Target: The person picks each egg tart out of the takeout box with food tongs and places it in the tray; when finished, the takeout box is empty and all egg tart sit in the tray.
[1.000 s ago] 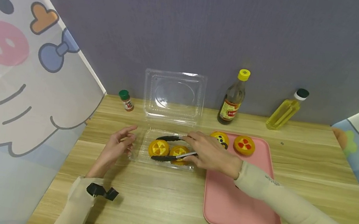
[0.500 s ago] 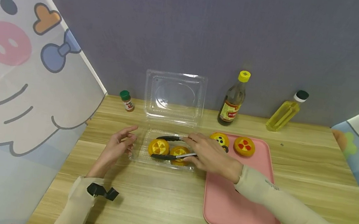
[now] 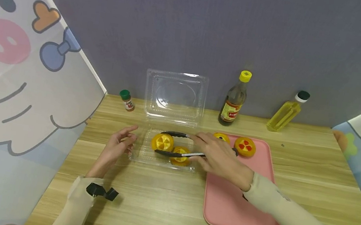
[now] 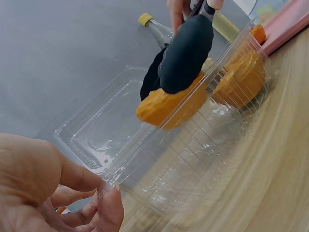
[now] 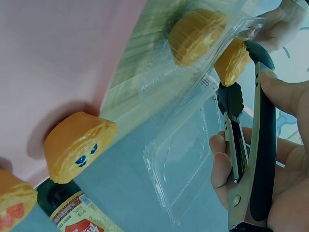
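Observation:
My right hand [image 3: 222, 157] grips black-and-silver tongs [image 3: 168, 154]. Between their black tips is a yellow egg tart [image 3: 163, 141] with orange wedges on top. In the left wrist view this tart [image 4: 169, 108] is off the container's floor, at about rim height. A second, similar tart [image 3: 179, 158] sits inside the clear plastic container [image 3: 159, 164], to the right. My left hand [image 3: 115, 149] is at the container's left side; in the left wrist view, thumb and fingers pinch its rim [image 4: 108, 181]. The hinged lid [image 3: 176, 94] stands raised at the back.
A pink tray [image 3: 242, 213] on the right carries a blueberry-topped tart [image 3: 221, 136], partly behind my right hand, and a red-topped one [image 3: 245, 147]. Along the wall stand a green-capped shaker [image 3: 127, 101], a yellow-capped sauce bottle [image 3: 231, 104] and an oil bottle [image 3: 284, 115].
My right hand has moved slightly up and to the right in the head view with the tongs. The tart between their tips has risen a little. My left hand has stayed in place.

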Motion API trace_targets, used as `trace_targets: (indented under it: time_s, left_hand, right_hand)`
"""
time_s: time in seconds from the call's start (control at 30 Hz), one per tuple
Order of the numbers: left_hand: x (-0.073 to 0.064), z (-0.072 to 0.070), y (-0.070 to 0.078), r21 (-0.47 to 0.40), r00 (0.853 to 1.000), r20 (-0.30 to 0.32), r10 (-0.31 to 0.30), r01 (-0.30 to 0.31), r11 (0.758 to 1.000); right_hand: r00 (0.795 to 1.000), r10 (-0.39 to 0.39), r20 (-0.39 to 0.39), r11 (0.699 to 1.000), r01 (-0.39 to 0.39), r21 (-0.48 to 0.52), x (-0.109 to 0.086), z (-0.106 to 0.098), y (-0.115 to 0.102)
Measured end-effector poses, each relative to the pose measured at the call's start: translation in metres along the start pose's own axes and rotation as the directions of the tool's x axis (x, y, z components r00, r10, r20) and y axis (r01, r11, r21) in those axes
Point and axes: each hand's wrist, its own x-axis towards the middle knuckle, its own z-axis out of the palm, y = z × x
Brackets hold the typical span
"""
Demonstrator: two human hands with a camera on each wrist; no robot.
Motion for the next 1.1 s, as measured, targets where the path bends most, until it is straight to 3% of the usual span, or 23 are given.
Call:
trace_targets:
  time_s: [0.53, 1.1]
  left_hand:
    - [0.000, 0.000, 0.001, -0.015, 1.000, 0.006, -0.007, 0.007, 1.000]
    - [0.001, -0.001, -0.001, -0.010, 1.000, 0.019, 0.003, -0.003, 1.000]
  right_hand:
    - [0.992, 0.108, -0.059, 0.994, -0.108, 0.009, -0.037, -0.018, 0.007]
    - [0.969, 0.227, -0.099, 0.974, -0.226, 0.018, -0.083, -0.037, 0.023]
